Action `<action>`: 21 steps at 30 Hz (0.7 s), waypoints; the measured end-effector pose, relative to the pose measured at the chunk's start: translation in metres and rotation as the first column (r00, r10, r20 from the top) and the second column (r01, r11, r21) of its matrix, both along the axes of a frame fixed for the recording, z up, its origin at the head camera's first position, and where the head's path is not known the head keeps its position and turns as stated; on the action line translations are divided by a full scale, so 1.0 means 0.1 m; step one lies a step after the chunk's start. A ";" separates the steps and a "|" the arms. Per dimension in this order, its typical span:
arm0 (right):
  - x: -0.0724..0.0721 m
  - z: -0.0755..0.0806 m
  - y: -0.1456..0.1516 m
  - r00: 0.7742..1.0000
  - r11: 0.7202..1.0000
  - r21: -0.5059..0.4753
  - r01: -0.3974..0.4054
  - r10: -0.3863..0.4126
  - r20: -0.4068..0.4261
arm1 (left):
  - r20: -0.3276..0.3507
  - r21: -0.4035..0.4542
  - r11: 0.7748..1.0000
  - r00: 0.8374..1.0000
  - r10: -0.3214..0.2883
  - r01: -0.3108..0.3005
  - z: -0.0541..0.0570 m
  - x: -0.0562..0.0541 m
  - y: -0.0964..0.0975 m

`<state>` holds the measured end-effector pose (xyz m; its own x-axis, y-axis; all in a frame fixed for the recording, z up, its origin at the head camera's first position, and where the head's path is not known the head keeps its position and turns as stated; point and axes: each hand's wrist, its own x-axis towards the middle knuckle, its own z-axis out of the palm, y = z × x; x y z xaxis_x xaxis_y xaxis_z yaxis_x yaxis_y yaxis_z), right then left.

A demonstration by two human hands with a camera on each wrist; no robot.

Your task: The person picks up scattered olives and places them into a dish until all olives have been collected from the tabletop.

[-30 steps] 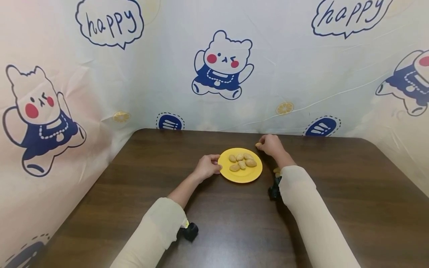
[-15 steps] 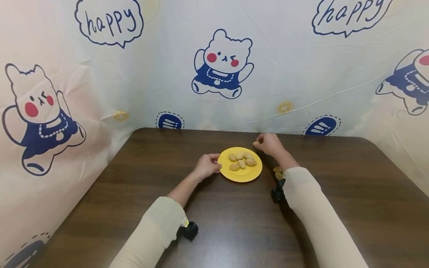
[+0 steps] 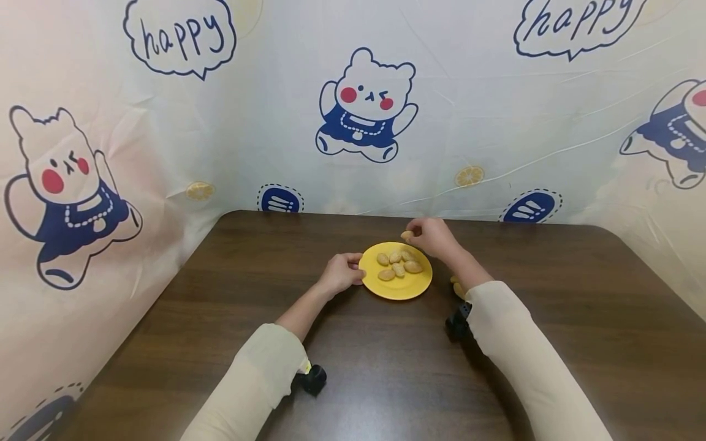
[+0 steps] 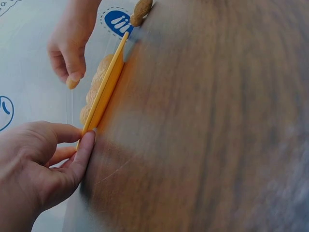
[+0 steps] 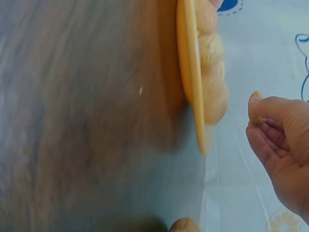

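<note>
Cream-coloured sleeves (image 3: 521, 355) cover both forearms at the near side, each with a black device (image 3: 314, 380) at the wrist. The table (image 3: 364, 367) beneath is dark brown with a wood-grain surface; some glare is noted on its near part.

Loose peanuts (image 3: 458, 289) lie on the table to the right of the plate, partly hidden in the head view by the right forearm; the left wrist view shows two of them, close together.

Left hand (image 3: 339, 275): thumb and fingers clamped on the left rim of the yellow plate (image 3: 398, 291). The plate lies level, towards the far side of the table. Six peanuts (image 3: 398, 270) can be counted on it in the head view, grouped from its middle to its far half.

Right hand (image 3: 436, 237): thumb and fingertips together on a single peanut (image 3: 407, 235), pinched near the far rim. Both wrist views show this peanut raised above the plate, apart from it and from the peanuts it bears.

Behind the far table edge hangs a pale, creased backdrop (image 3: 265, 116), printed with winking bears (image 3: 361, 107), orange slices (image 3: 469, 176) and the word "happy".
</note>
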<state>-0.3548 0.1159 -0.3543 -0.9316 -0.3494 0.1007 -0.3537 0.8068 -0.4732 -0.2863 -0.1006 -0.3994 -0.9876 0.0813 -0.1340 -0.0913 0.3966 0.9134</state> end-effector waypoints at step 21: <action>0.28 0.00 -0.36 0.984 0.984 -0.008 -0.176 0.176 0.004 | 0.005 0.044 0.999 1.000 -0.011 0.011 0.01 0.01 -0.01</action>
<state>-0.3271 0.0795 -0.3543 -0.8559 -0.5074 0.0999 -0.4879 0.7284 -0.4810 -0.2855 -0.1012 -0.3981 -0.9860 0.0978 -0.1351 -0.0919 0.3571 0.9295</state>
